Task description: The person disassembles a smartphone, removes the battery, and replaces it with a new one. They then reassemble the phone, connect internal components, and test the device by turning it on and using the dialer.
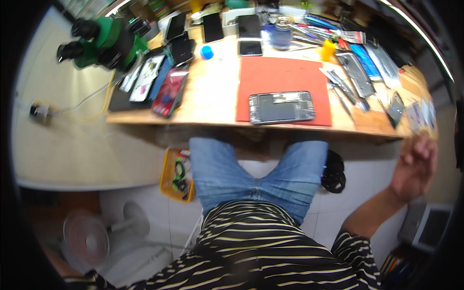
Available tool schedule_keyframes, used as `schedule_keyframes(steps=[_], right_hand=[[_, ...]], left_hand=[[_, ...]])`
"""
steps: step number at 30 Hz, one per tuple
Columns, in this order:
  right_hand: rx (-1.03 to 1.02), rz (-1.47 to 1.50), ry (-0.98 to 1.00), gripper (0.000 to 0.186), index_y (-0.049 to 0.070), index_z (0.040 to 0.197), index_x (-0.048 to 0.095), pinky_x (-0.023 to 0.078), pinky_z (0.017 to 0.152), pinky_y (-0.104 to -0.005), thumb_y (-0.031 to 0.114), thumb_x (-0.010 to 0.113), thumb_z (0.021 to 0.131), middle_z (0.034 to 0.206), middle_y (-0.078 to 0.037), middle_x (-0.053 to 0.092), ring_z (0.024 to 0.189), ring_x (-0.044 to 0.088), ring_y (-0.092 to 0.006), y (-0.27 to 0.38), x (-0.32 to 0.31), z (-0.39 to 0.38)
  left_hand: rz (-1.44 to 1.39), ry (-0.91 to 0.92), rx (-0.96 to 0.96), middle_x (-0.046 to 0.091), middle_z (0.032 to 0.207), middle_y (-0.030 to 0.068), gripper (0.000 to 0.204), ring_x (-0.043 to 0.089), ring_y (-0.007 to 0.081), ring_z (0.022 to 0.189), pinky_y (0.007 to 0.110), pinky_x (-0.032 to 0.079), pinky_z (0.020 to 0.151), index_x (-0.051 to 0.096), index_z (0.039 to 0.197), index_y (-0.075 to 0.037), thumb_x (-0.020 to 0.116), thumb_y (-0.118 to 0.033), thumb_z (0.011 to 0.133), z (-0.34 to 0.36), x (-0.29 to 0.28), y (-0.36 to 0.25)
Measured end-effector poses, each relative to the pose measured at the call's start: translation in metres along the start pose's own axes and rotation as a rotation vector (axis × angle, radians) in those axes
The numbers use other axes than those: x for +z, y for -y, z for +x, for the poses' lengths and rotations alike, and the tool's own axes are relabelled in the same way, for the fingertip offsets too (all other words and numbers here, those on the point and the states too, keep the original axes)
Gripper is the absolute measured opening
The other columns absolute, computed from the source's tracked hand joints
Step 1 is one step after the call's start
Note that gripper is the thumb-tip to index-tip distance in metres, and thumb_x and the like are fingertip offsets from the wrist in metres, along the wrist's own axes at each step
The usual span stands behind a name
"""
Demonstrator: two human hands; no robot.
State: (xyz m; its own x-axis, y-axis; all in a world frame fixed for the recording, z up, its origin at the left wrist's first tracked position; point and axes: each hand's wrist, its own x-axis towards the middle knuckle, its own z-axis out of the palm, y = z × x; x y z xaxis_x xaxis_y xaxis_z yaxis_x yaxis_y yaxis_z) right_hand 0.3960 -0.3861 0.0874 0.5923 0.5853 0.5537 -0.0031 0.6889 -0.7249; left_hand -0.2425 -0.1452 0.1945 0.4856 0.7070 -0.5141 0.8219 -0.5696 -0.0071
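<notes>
My right hand (414, 166) is raised beside the bench's right front corner, somewhat blurred. Its fingers are loosely bent and a little apart, with nothing visible in them. Nearest to it are small pale packets (419, 115) on the bench corner. My left hand is out of view; only part of that arm (58, 263) shows at the lower left. An opened phone (281, 107), its inner parts exposed, lies on an orange-red mat (285, 75) at the bench's front edge. Neither hand touches it.
The wooden bench (212, 92) carries tweezers and hand tools (344, 87) at right, and several phones, including a red one (170, 92), at left. A green microscope (108, 43) stands far left. Below are a yellow basket (166, 179) and a fan (87, 240).
</notes>
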Motion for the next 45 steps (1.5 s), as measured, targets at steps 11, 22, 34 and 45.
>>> schedule_keyframes(steps=[11,22,34,45], right_hand=[[0.026,0.092,-0.02,0.028,-0.002,0.106,0.058,0.042,0.071,-0.0277,0.026,0.052,0.108,0.1,-0.009,0.054,0.082,0.048,-0.0159,-0.064,-0.137,0.017],[-0.061,-0.239,-0.573,0.026,-0.006,0.081,0.064,0.05,0.057,-0.0288,0.012,0.06,0.1,0.08,-0.019,0.066,0.06,0.06,-0.0194,-0.038,-0.145,-0.021],[0.106,-1.459,-1.197,0.069,-0.003,0.139,0.058,0.05,0.104,-0.0381,0.028,0.084,0.084,0.137,-0.022,0.065,0.124,0.066,-0.029,0.044,-0.498,0.115],[0.402,-1.661,-1.253,0.1,-0.009,0.147,0.047,0.046,0.111,-0.0413,0.048,0.087,0.074,0.144,-0.029,0.059,0.132,0.059,-0.0392,0.031,-0.615,0.144]], left_hand=[[-0.037,0.099,-0.182,0.068,0.086,0.0211,0.03,0.064,0.0355,0.079,0.048,0.053,0.075,0.073,0.088,-0.004,0.058,-0.029,0.091,-0.005,-0.006,-0.016],[0.054,0.171,-0.106,0.069,0.089,0.0232,0.034,0.065,0.038,0.083,0.05,0.054,0.077,0.074,0.089,-0.004,0.057,-0.033,0.094,0.198,0.048,-0.126],[0.075,0.211,-0.082,0.07,0.091,0.0255,0.038,0.067,0.0407,0.087,0.053,0.054,0.079,0.075,0.09,-0.004,0.055,-0.036,0.097,0.219,0.065,-0.164],[0.162,0.294,-0.151,0.071,0.094,0.0276,0.042,0.068,0.0432,0.091,0.055,0.054,0.081,0.075,0.091,-0.005,0.053,-0.039,0.099,0.221,0.072,-0.161]])
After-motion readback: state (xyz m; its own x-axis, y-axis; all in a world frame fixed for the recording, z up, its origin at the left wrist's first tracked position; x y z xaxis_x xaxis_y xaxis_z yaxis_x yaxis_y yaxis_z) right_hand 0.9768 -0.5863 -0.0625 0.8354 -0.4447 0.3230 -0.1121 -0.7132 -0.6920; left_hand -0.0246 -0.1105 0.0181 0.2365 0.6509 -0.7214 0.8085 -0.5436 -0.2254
